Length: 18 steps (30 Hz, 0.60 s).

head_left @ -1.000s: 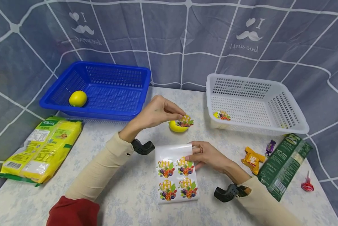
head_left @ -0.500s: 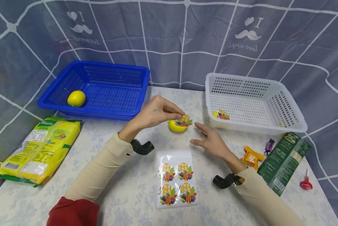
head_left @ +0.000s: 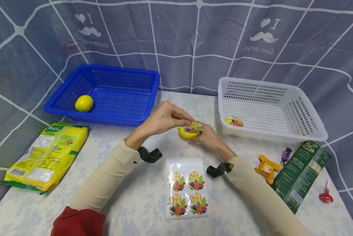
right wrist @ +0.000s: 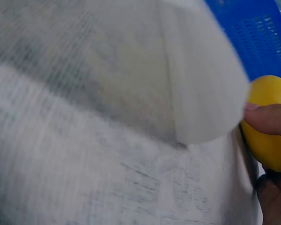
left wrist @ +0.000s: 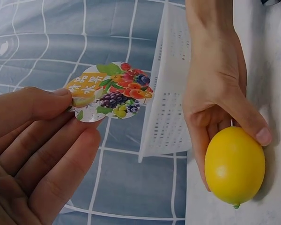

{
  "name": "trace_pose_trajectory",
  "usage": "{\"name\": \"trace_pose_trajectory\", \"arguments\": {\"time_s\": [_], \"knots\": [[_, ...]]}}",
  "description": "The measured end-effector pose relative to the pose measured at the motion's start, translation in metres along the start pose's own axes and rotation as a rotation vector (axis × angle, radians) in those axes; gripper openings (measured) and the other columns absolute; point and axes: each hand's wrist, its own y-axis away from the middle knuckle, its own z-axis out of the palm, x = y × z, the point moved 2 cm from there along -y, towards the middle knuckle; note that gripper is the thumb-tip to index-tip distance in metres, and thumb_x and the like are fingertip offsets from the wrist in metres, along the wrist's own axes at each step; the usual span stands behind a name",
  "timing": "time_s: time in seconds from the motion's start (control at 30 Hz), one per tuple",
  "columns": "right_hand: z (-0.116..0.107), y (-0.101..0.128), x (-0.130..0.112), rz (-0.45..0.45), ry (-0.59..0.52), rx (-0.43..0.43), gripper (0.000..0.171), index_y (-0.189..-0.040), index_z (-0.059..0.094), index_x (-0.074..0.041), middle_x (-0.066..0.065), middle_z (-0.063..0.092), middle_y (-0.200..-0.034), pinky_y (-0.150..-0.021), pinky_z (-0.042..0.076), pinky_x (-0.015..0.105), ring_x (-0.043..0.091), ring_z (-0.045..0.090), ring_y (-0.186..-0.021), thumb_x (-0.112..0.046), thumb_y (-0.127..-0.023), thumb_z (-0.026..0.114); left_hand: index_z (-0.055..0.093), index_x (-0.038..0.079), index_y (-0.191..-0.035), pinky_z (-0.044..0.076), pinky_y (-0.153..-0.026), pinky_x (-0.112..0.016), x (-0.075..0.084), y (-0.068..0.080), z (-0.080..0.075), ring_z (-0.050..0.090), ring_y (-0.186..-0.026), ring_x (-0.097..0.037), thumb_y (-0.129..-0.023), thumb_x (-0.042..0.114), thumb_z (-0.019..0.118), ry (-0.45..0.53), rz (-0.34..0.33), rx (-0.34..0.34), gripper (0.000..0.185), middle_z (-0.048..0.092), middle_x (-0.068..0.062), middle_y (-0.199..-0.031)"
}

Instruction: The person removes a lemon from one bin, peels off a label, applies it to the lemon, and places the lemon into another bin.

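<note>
Lemon (head_left: 183,133) sits near the middle of the worktop (head_left: 141,196) in the head view, held in your right grip (head_left: 209,136), while your left grip (head_left: 163,118) pinches a sticker (head_left: 194,126) that overlaps the fruit from this angle. That overlap could fool you: contact isn't certain from above, and pressing on a bad guess would probably leave the sticker crooked. Nearer you, the sheet (head_left: 186,193) lies flat; a low sleeve (head_left: 262,193) might drag it aside.

In the left wrist view, sticker and lemon look apart. You pinch one edge, printed face showing, and the far side hangs free. Unsupported like that, it would likely curl or fold if it brushed a finger too soon, and its adhesive could cling to your thumb at release. The lemon looks smooth and round, so a slack right thumb may let it turn as you press, and a flat sticker may wrinkle over the curve.

In the right wrist view, your thumb touches the lemon's side, the blue basket (right wrist: 253,37) beyond. A pale blurred shape (right wrist: 206,79) fills much of the rest, so you cannot judge firmness there; too light a hold risks a slip.
</note>
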Motion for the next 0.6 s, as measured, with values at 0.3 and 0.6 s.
{"name": "trace_pose_trajectory", "arguments": {"time_s": [0.3, 0.6], "knots": [[-0.005, 0.005, -0.014, -0.025, -0.063, 0.069, 0.071, -0.141, 0.052, -0.008, 0.012, 0.062, -0.126, -0.076, 0.052, 0.026, 0.021, 0.062, -0.097, 0.004, -0.077, 0.079, 0.080, 0.006, -0.096, 0.044, -0.058, -0.023, 0.000, 0.000, 0.000, 0.063, -0.073, -0.009, -0.087, 0.006, 0.074, 0.017, -0.013, 0.015, 0.011, 0.076, -0.001, -0.089], [-0.016, 0.024, -0.045, -0.048, -0.389, 0.057, 0.071, -0.144, 0.049, -0.011, 0.007, 0.048, -0.142, -0.087, 0.054, 0.030, 0.024, 0.060, -0.117, 0.011, -0.081, 0.072, 0.079, 0.001, -0.097, 0.057, -0.073, -0.030, 0.000, -0.001, 0.001, 0.072, -0.087, -0.016, -0.086, 0.005, 0.074, 0.093, -0.031, 0.096, 0.012, 0.075, -0.007, -0.093]]}}
